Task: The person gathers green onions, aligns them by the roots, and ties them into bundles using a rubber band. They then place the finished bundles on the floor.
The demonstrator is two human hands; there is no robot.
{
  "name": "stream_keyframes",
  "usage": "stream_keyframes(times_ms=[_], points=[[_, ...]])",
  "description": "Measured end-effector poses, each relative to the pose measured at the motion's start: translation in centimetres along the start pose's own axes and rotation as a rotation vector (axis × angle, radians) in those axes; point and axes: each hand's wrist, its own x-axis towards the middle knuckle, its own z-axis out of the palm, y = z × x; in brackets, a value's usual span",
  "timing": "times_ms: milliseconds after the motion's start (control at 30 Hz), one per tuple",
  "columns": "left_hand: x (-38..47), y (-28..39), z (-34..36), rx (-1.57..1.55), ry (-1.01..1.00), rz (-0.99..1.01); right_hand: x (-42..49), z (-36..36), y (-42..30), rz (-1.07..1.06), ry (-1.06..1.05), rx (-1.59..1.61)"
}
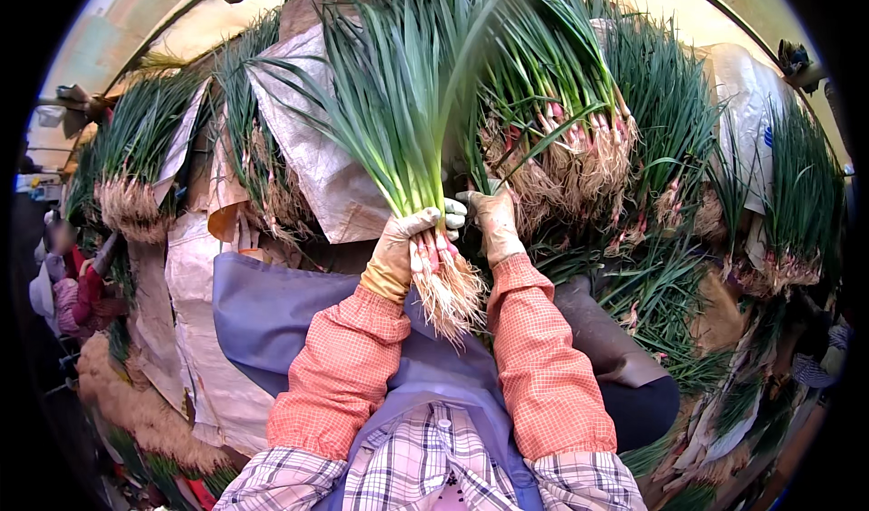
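My left hand (397, 243), in a pale work glove, grips a bunch of green onions (414, 137) just above its reddish bulbs. The bunch stands roots toward me, its long leaves fanning away. Pale stringy roots (448, 294) hang below the fist. Close on the right, my gloved right hand (495, 222) is curled around a few green onion leaves (477, 165); its palm side is hidden. Just beyond it lies a heap of green onions (577, 124) with pinkish bulbs and tangled roots.
A purple-blue apron (292, 314) covers my lap. White woven sacks (312, 124) lie left of the bunch. More green onions stand in piles at left (136, 144) and right (801, 192). Loose leaves (665, 321) litter the right side. A person (81, 287) sits at far left.
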Motion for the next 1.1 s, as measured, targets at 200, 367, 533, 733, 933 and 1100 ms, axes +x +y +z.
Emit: stream_keyframes(times_ms=[200, 367, 533, 733, 933, 1100], points=[[0.2, 1.8, 0.6, -0.073, -0.028, 0.028, -6.5, -0.1, -7.5, 0.337, -0.413, 0.083], [1.0, -0.1, 0.8, 0.006, 0.159, 0.089, -4.3, 0.2, -12.1, 0.11, -0.149, 0.076], [0.5, 0.0, 1.7, 0.089, 0.233, 0.107, -2.8, 4.3, -9.0, 0.001, -0.035, -0.413], [-0.9, -0.8, -0.4, 0.026, 0.058, 0.111, -5.7, 5.1, -10.0, 0.379, -0.036, 0.827], [-3.1, 1.4, 2.0, -0.506, -0.004, 0.013, -1.5, 0.7, -10.5, 0.197, -0.143, 0.75], [-2.3, -0.5, -0.3, -0.344, -0.012, -0.014, -3.2, 4.9, -9.0, 0.469, -0.351, 0.466]])
